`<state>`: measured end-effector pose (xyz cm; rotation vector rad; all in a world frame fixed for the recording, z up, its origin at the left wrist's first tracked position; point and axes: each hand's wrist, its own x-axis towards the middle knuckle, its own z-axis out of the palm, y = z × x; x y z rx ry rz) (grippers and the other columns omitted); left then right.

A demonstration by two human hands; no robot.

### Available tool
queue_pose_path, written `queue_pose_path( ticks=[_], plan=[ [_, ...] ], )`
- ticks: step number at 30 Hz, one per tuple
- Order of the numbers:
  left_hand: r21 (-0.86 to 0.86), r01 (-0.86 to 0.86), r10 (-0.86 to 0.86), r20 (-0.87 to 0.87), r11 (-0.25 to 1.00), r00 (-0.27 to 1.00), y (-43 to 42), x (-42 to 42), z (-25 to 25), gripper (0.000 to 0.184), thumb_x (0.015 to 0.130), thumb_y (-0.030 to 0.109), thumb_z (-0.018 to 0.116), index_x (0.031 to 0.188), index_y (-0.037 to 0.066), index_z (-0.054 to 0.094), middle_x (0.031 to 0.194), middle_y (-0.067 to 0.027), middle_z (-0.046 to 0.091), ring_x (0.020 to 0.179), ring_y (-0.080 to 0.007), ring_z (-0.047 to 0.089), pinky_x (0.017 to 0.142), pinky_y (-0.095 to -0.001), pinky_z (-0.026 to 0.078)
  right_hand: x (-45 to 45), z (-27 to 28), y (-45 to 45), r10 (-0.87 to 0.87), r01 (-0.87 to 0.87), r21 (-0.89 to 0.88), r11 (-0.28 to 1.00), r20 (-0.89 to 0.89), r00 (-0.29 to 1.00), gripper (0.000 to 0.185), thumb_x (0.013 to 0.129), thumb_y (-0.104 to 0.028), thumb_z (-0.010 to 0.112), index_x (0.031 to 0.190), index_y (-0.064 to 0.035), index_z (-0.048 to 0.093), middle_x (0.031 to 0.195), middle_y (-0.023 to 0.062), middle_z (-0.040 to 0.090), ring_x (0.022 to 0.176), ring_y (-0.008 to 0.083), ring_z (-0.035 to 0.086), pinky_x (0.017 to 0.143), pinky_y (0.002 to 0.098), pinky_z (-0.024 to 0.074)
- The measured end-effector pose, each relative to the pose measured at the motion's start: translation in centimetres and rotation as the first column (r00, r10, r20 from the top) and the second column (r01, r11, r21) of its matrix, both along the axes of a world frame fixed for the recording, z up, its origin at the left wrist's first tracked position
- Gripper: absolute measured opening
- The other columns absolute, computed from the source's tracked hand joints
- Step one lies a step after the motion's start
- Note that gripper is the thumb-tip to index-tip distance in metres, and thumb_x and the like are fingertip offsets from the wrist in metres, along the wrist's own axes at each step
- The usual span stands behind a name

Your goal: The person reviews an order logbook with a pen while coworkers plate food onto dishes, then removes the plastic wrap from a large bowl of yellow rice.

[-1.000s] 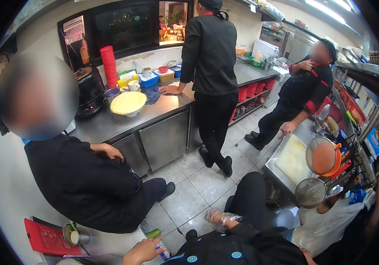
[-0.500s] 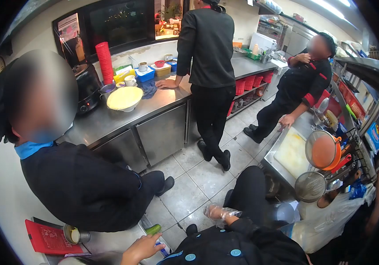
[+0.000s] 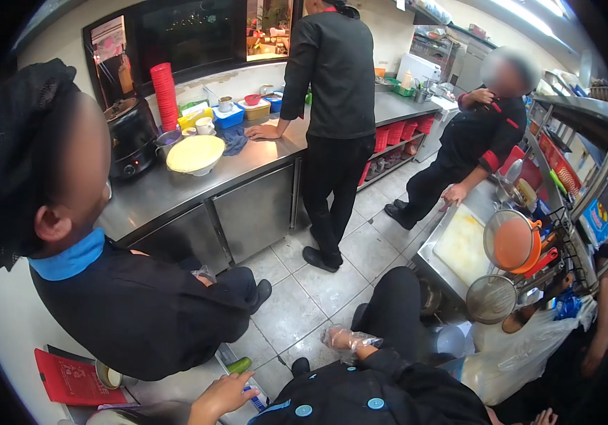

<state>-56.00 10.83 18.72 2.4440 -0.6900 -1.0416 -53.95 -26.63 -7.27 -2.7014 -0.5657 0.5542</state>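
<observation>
My left hand (image 3: 224, 395), bare with fingers extended, rests at the edge of the metal counter (image 3: 166, 388) at the lower left. A green cucumber (image 3: 239, 365) lies just beyond its fingertips. Under or beside the fingers is a small blue-and-white item (image 3: 257, 399), partly hidden. My right hand (image 3: 348, 341) wears a loose clear plastic glove and is held low in front of my body, near my dark-trousered leg (image 3: 394, 304). Its fingers are blurred by the glove, so their closure is unclear; no object shows in it.
A person in black (image 3: 141, 304) stands close on the left. Another person (image 3: 336, 85) leans on the far counter (image 3: 261, 166), which bears a covered bowl (image 3: 196, 154). A third person (image 3: 474, 134) stands by a cutting board (image 3: 462, 244). Strainers (image 3: 491, 299) hang at right.
The person on the left has turned their head away and a gloved hand of theirs now shows. The middle person's feet have shifted. My hands keep nearly the same pose.
</observation>
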Motion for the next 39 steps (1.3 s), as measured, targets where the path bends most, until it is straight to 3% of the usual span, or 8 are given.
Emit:
queue_pose_path(
  ticks=[4,7,14,22,26,33,35,39],
  plan=[
    [-0.009,0.0,0.0,-0.005,1.0,1.0,0.0,0.0,-0.1,0.057,0.086,0.042,0.053,0.129,0.006,0.043,0.118,-0.0218,0.053,0.112,-0.0361,0.048,0.095,-0.0384,0.038,-0.2,7.7,1.7,0.056,-0.064,-0.106,0.992,-0.073,0.996,0.016,0.075,-0.015,0.052,0.08,-0.0046,0.064,0.077,0.0152,0.064,0.072,0.032,0.064,0.06,0.0421,0.0497],
    [0.008,0.012,-0.012,0.006,1.0,1.0,-0.1,-0.1,0.3,0.058,0.086,0.043,0.053,0.13,0.007,0.042,0.118,-0.0215,0.053,0.111,-0.0361,0.049,0.094,-0.0387,0.038,-0.4,7.1,1.9,-0.089,0.074,-0.129,0.989,-0.116,0.989,0.017,0.075,-0.014,0.051,0.079,-0.0039,0.064,0.078,0.0159,0.063,0.074,0.0314,0.064,0.061,0.0421,0.0496],
    [0.001,0.029,-0.029,0.009,1.0,1.0,0.0,0.1,-0.5,0.058,0.086,0.045,0.052,0.13,0.008,0.042,0.115,-0.0227,0.054,0.107,-0.0372,0.051,0.092,-0.0393,0.04,-0.4,7.5,1.9,-0.083,0.083,-0.007,0.997,-0.01,0.996,0.017,0.076,-0.014,0.05,0.075,-0.0025,0.062,0.077,0.0163,0.063,0.071,0.0319,0.063,0.061,0.0431,0.0489],
    [-0.032,0.05,-0.049,0.023,0.998,0.998,0.3,0.1,-1.1,0.058,0.087,0.046,0.051,0.13,0.009,0.041,0.113,-0.0236,0.055,0.105,-0.0381,0.052,0.09,-0.0393,0.041,0.1,4.6,1.4,-0.209,0.222,0.056,0.973,-0.186,0.96,0.016,0.073,-0.016,0.055,0.08,-0.0055,0.063,0.081,0.0188,0.063,0.076,0.0379,0.061,0.063,0.0453,0.0476],
    [-0.007,0.065,-0.064,0.046,0.998,0.997,0.3,0.1,-1.1,0.059,0.087,0.046,0.051,0.131,0.008,0.04,0.111,-0.0249,0.055,0.103,-0.0392,0.053,0.088,-0.04,0.042,-0.2,5.0,1.4,-0.155,0.155,0.005,0.988,-0.049,0.987,0.017,0.075,-0.018,0.05,0.075,-0.0055,0.062,0.08,0.015,0.064,0.072,0.0341,0.062,0.061,0.0434,0.0482],
    [-0.004,0.074,-0.074,-0.005,0.997,0.997,-0.1,0.3,0.5,0.059,0.087,0.047,0.05,0.131,0.009,0.041,0.11,-0.0259,0.056,0.102,-0.0394,0.054,0.088,-0.0407,0.042,0.2,4.2,1.5,-0.053,0.051,-0.03,0.998,-0.07,0.996,0.015,0.073,-0.015,0.051,0.074,-0.0051,0.063,0.075,0.0148,0.063,0.069,0.033,0.062,0.059,0.0425,0.0486],
    [-0.005,0.077,-0.077,-0.008,0.997,0.997,-0.1,0.3,0.5,0.059,0.087,0.047,0.049,0.131,0.008,0.041,0.11,-0.0258,0.056,0.102,-0.0391,0.054,0.089,-0.0407,0.042,0.1,4.1,1.5,0.016,-0.01,-0.077,0.997,0.079,0.997,0.013,0.072,-0.013,0.052,0.071,-0.0041,0.062,0.072,0.0141,0.063,0.068,0.0322,0.062,0.058,0.0423,0.0483],
    [-0.01,0.075,-0.075,0.009,0.997,0.997,0.0,0.2,0.4,0.06,0.087,0.048,0.049,0.13,0.007,0.042,0.11,-0.0255,0.056,0.103,-0.0383,0.054,0.089,-0.0406,0.042,0.5,3.9,1.4,0.0,0.0,-0.071,0.997,-0.002,1.0,0.017,0.078,-0.022,0.053,0.073,-0.0098,0.063,0.076,0.0149,0.064,0.074,0.0334,0.062,0.064,0.043,0.048]
  ],
)
